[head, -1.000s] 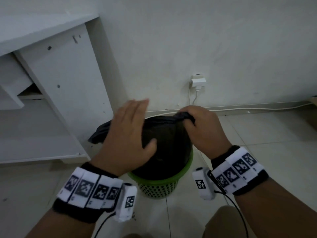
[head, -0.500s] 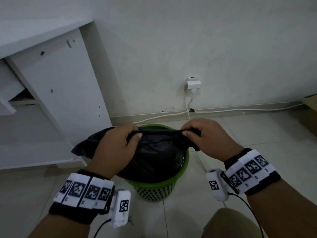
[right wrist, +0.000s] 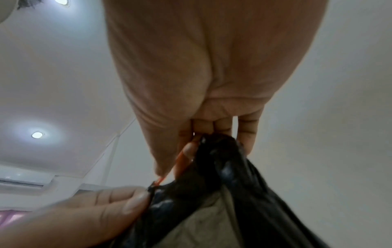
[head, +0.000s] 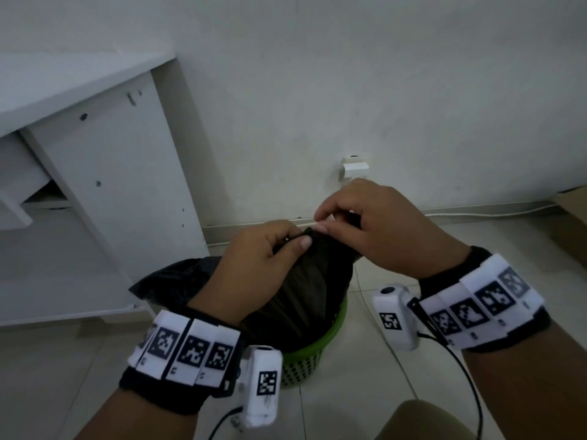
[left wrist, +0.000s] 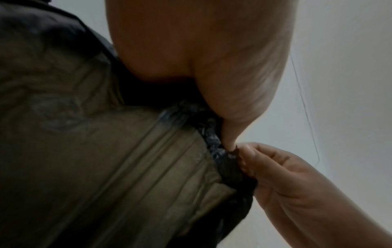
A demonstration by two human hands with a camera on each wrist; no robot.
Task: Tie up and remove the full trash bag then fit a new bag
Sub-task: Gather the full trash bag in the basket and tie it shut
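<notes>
A black trash bag (head: 305,281) stands pulled up out of a green mesh bin (head: 305,360) on the floor. Its top is bunched to a narrow neck. My left hand (head: 270,252) pinches the bunched edge from the left, and my right hand (head: 359,223) pinches it from the right, the fingertips nearly touching. In the left wrist view the gathered rim (left wrist: 214,144) runs between my thumb and the right hand (left wrist: 275,176). In the right wrist view a thin orange drawstring (right wrist: 169,169) shows by the bag's edge (right wrist: 207,167). The bag's contents are hidden.
A white cabinet (head: 104,173) stands left of the bin, its panel close to the bag's loose flap (head: 168,281). A wall plug (head: 354,168) and white cable (head: 476,212) run along the skirting behind. A cardboard box edge (head: 571,214) sits at far right. Tiled floor lies around the bin.
The hands came together from holding the rim stretched wide; the bag's top is now bunched and lifted higher above the bin.
</notes>
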